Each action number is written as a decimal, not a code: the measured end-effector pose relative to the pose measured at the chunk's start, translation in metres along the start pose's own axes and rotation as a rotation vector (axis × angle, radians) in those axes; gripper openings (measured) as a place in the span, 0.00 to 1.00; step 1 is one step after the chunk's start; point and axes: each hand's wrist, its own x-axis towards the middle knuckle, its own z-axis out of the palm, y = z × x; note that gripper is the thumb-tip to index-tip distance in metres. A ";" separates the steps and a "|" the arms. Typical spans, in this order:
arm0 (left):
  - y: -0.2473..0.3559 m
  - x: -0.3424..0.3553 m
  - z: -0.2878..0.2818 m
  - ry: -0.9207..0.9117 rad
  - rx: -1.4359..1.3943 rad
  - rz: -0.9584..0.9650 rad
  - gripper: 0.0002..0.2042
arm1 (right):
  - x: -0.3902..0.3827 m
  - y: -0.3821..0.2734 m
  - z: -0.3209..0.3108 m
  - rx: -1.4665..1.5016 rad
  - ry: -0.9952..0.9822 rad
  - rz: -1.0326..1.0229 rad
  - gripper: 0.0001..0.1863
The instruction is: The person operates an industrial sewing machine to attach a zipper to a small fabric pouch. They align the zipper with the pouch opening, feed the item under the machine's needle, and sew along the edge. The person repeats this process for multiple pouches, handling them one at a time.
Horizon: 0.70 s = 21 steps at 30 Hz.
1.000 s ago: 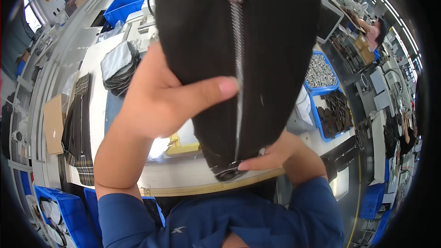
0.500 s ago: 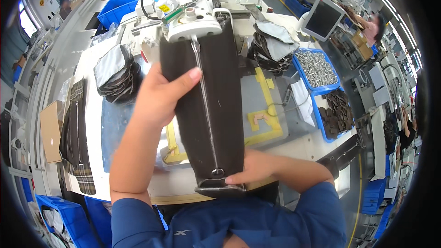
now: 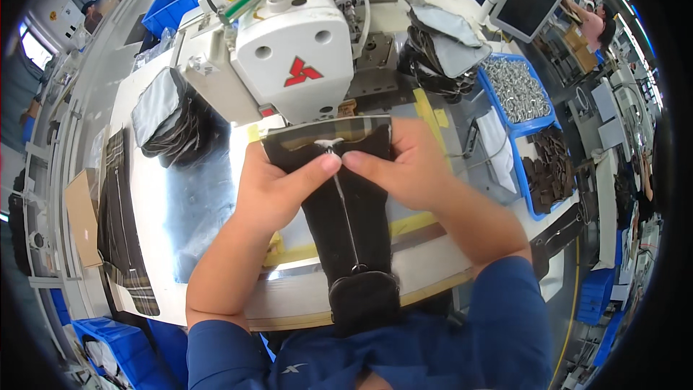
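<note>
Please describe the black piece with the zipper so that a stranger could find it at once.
Start at the white sewing machine. Directly below it, the black zippered piece lies under the left hand and right hand. Unlike the dark stacks nearby, it has a silver zipper down its middle.

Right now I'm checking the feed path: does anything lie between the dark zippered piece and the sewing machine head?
Nothing visible does. The dark zippered piece lies flat on the table, its top edge right at the foot of the white sewing machine. The left hand and right hand press on it directly.
</note>
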 end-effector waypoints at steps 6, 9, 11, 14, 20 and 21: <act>-0.006 -0.007 0.011 -0.102 0.039 -0.089 0.29 | -0.004 -0.008 -0.007 0.160 0.124 -0.055 0.14; -0.003 -0.008 0.019 -0.077 -0.006 0.059 0.20 | -0.002 -0.014 -0.024 -0.225 -0.092 -0.231 0.18; -0.005 -0.011 0.014 -0.100 0.152 0.121 0.16 | -0.005 -0.020 -0.029 -0.114 -0.192 -0.163 0.24; -0.003 -0.012 0.013 -0.156 0.440 0.300 0.11 | -0.010 -0.034 -0.031 0.147 -0.248 -0.015 0.27; -0.017 -0.020 0.006 -0.303 0.772 0.542 0.19 | -0.017 -0.048 -0.026 0.122 -0.225 0.184 0.27; -0.017 -0.019 0.005 -0.326 0.804 0.571 0.20 | -0.017 -0.047 -0.025 0.148 -0.204 0.214 0.27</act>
